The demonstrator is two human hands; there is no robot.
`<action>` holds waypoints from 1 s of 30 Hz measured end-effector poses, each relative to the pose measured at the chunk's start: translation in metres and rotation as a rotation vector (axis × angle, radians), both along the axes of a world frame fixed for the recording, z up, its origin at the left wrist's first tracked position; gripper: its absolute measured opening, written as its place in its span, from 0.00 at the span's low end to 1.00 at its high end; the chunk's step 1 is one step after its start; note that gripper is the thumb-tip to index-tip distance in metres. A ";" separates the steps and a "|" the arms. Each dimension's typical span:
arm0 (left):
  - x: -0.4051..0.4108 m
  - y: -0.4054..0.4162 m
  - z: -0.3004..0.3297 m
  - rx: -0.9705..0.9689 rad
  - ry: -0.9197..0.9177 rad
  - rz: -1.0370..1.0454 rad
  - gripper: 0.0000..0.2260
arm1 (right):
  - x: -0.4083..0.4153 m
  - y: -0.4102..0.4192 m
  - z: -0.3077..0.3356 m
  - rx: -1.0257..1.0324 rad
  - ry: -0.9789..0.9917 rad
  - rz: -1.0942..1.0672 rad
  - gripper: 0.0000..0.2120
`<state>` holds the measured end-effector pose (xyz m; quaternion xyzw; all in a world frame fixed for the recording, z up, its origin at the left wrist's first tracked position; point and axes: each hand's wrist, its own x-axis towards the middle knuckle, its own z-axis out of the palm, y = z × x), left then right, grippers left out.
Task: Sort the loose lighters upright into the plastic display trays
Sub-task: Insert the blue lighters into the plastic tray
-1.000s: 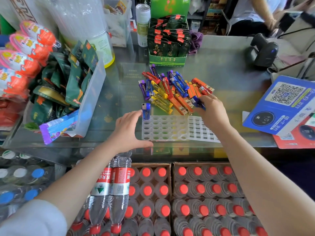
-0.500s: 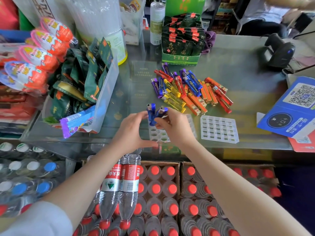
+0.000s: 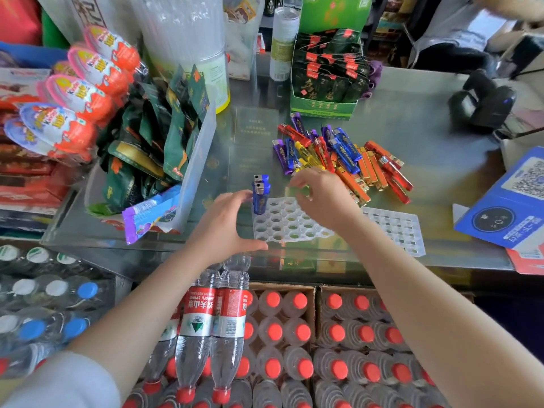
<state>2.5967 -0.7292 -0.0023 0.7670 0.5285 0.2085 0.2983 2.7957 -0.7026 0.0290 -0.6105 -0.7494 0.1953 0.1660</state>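
Observation:
Two blue lighters (image 3: 260, 192) stand upright in the far-left corner of a clear plastic tray (image 3: 282, 223) with round holes, on the glass counter. My left hand (image 3: 226, 223) rests at the tray's left edge, thumb at its near corner, fingers spread beside the lighters. My right hand (image 3: 321, 198) hovers over the tray's right half, fingers apart, holding nothing. A pile of loose lighters (image 3: 338, 156), purple, blue, yellow, orange and red, lies just beyond. A second tray (image 3: 397, 228) with square holes lies flat to the right.
A clear bin of green snack packets (image 3: 159, 142) stands at the left, a green box of sachets (image 3: 326, 75) at the back. A black scanner (image 3: 482, 104) and a blue QR sign (image 3: 506, 207) sit at the right. Crates of water bottles (image 3: 282, 334) are below the counter.
My right hand set a second blue lighter upright next to the first, let go, and lifted to the right over the tray. My left hand stayed at the tray's left edge.

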 end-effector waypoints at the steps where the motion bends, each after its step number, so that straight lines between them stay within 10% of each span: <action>1: -0.003 0.002 -0.001 0.001 -0.004 0.010 0.39 | 0.002 0.008 -0.001 0.054 0.025 -0.059 0.11; 18: -0.012 0.007 -0.006 -0.002 -0.067 0.019 0.37 | -0.035 0.074 -0.011 -0.073 -0.271 -0.403 0.20; 30: -0.013 0.009 -0.013 0.009 -0.073 0.031 0.39 | 0.006 -0.005 0.003 -0.064 0.273 -0.080 0.07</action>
